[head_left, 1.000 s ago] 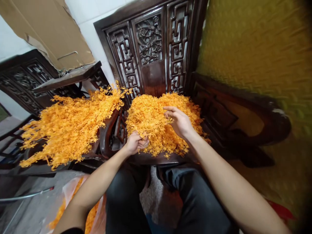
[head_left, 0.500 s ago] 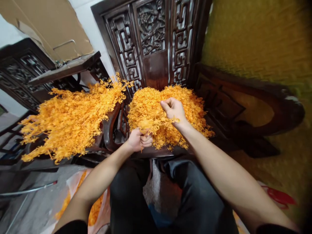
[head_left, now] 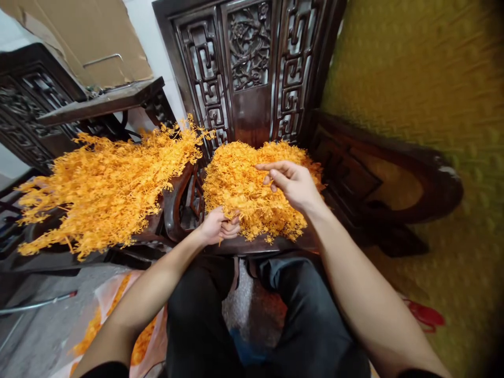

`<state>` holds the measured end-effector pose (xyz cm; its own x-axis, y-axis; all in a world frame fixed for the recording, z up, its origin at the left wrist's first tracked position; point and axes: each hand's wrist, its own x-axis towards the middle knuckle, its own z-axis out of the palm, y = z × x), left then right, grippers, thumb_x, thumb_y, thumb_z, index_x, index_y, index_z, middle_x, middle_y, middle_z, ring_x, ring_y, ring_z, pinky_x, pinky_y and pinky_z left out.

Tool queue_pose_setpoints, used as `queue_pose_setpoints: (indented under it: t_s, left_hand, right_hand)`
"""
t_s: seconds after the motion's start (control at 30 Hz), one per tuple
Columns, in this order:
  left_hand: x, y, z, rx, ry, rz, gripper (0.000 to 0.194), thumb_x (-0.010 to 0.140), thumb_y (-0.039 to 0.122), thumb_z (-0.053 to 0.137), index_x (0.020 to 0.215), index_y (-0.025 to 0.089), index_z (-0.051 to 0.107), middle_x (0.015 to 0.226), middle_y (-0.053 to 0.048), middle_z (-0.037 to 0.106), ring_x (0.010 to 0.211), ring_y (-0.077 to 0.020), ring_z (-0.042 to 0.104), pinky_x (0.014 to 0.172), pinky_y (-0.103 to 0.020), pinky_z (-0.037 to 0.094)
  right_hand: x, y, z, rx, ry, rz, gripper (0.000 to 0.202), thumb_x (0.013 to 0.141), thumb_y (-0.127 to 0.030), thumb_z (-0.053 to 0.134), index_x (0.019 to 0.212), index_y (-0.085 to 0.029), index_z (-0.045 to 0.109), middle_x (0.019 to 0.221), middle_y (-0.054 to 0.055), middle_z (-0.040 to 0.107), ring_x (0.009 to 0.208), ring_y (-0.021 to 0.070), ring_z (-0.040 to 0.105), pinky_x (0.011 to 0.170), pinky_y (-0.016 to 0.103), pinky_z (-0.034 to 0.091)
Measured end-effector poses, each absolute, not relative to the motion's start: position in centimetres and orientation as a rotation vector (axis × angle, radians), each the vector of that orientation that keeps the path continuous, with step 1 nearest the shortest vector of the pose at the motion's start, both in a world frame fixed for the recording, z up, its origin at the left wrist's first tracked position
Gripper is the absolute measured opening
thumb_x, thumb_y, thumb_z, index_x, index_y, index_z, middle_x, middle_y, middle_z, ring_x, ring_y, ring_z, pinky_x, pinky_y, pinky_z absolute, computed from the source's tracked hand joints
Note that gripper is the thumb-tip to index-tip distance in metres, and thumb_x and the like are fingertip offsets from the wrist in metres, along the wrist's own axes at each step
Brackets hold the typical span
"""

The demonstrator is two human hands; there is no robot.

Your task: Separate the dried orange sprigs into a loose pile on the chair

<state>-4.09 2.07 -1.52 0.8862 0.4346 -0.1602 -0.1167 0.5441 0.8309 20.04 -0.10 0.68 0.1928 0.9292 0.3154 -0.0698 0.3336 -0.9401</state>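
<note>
A heap of orange artificial flower sprigs point(head_left: 236, 168) lies on the dark wooden chair seat point(head_left: 268, 245) in front of me. My left hand point(head_left: 220, 227), at the heap's near left edge, is closed round the stem of an orange sprig point(head_left: 255, 207), whose branches spread to the right over the heap. My right hand point(head_left: 293, 181) hovers over the right part of the heap. Its index finger is stretched out to the left, the thumb is apart from it, and nothing shows between them.
A larger pile of orange sprigs point(head_left: 106, 184) lies to the left beyond the curved armrest point(head_left: 173, 210). The carved chair back point(head_left: 252, 110) rises behind the heap. A bag with orange pieces point(head_left: 147, 344) is on the floor at lower left.
My right hand has moved slightly right and its fingers have opened out. The left hand keeps its grip on the sprig, a little further left in view. The whole view has shifted slightly.
</note>
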Motion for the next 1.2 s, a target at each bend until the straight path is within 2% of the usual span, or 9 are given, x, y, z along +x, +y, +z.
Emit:
queue_pose_setpoints:
  t_s: [0.1, 0.2, 0.33, 0.53, 0.67, 0.8, 1.0, 1.1, 1.2]
  left_hand:
    - [-4.3, 2.0, -1.3, 0.940, 0.374, 0.318, 0.032, 0.084, 0.029, 0.062, 0.059, 0.017, 0.047, 0.044, 0.010, 0.010, 0.040, -0.0057, 0.010, 0.037, -0.015, 0.017]
    - [-4.6, 2.1, -1.3, 0.964, 0.357, 0.319, 0.039, 0.086, 0.033, 0.062, 0.055, 0.018, 0.043, 0.043, 0.010, 0.011, 0.038, -0.0053, 0.012, 0.038, -0.015, 0.016]
    - [-4.7, 2.2, -1.3, 0.966, 0.389, 0.335, 0.037, 0.085, 0.033, 0.061, 0.057, 0.018, 0.043, 0.044, 0.010, 0.012, 0.038, -0.0051, 0.012, 0.037, -0.015, 0.017]
    - [-4.0, 1.8, -1.3, 0.988, 0.416, 0.330, 0.036, 0.079, 0.022, 0.059, 0.052, 0.019, 0.036, 0.043, 0.009, 0.016, 0.037, -0.0035, 0.012, 0.036, -0.015, 0.013]
    - [-4.4, 1.5, -1.2, 0.949, 0.452, 0.339, 0.026, 0.077, 0.022, 0.059, 0.056, 0.018, 0.043, 0.042, 0.010, 0.015, 0.037, -0.0038, 0.009, 0.034, -0.015, 0.013]
    - [-5.2, 1.6, -1.1, 0.937, 0.495, 0.425, 0.020, 0.078, 0.020, 0.059, 0.062, 0.017, 0.048, 0.044, 0.011, 0.014, 0.039, -0.0043, 0.008, 0.033, -0.014, 0.015]
    - [-4.7, 1.8, -0.7, 0.948, 0.460, 0.473, 0.020, 0.083, 0.021, 0.057, 0.065, 0.017, 0.050, 0.047, 0.010, 0.013, 0.040, -0.0053, 0.010, 0.036, -0.014, 0.018]
    - [-4.4, 1.8, -0.6, 0.941, 0.436, 0.461, 0.024, 0.086, 0.022, 0.056, 0.064, 0.017, 0.050, 0.047, 0.010, 0.013, 0.041, -0.0056, 0.010, 0.036, -0.014, 0.018]
    - [-4.3, 1.9, -0.5, 0.928, 0.448, 0.458, 0.027, 0.088, 0.025, 0.055, 0.064, 0.017, 0.050, 0.047, 0.010, 0.014, 0.041, -0.0059, 0.011, 0.036, -0.014, 0.017]
  right_hand:
    - [19.0, -0.2, 1.3, -1.062, -1.213, 0.934, 0.043, 0.089, -0.059, 0.063, 0.109, -0.021, 0.066, 0.077, 0.001, 0.063, 0.056, 0.0102, 0.045, 0.048, 0.024, 0.036]
    - [18.8, -0.4, 1.4, -1.184, -1.359, 0.942, 0.052, 0.095, -0.066, 0.047, 0.114, -0.022, 0.067, 0.076, 0.001, 0.059, 0.062, 0.0134, 0.049, 0.053, 0.027, 0.041]
    - [18.4, -0.8, 1.1, -1.135, -1.635, 0.998, 0.047, 0.090, -0.061, 0.060, 0.114, -0.021, 0.068, 0.072, -0.001, 0.056, 0.062, 0.0136, 0.048, 0.054, 0.027, 0.039]
    - [19.4, 0.5, 0.8, -1.301, -1.445, 0.611, 0.044, 0.089, -0.057, 0.061, 0.067, -0.018, 0.059, 0.058, -0.002, 0.045, 0.055, 0.0111, 0.038, 0.054, 0.028, 0.030]
    - [23.6, 1.8, 0.1, -1.304, -1.050, 0.437, 0.047, 0.084, -0.065, 0.065, 0.071, -0.021, 0.056, 0.056, -0.003, 0.044, 0.051, 0.0115, 0.039, 0.050, 0.027, 0.031]
    - [26.0, 1.5, -1.0, -1.191, -0.629, 0.858, 0.053, 0.079, -0.073, 0.067, 0.078, -0.023, 0.051, 0.051, -0.010, 0.029, 0.040, 0.0080, 0.026, 0.038, 0.021, 0.019]
    - [22.3, 0.2, -1.2, -0.997, -0.861, 1.285, 0.047, 0.068, -0.054, 0.086, 0.083, -0.018, 0.061, 0.080, 0.006, 0.066, 0.056, 0.0100, 0.051, 0.040, 0.021, 0.021]
    - [20.8, 0.2, -0.8, -0.977, -0.944, 1.262, 0.046, 0.071, -0.055, 0.082, 0.094, -0.018, 0.066, 0.077, 0.001, 0.063, 0.052, 0.0083, 0.042, 0.042, 0.022, 0.018]
    - [20.2, 0.1, -0.5, -1.087, -1.134, 1.160, 0.049, 0.078, -0.065, 0.072, 0.093, -0.018, 0.069, 0.066, -0.002, 0.055, 0.055, 0.0111, 0.043, 0.048, 0.025, 0.029]
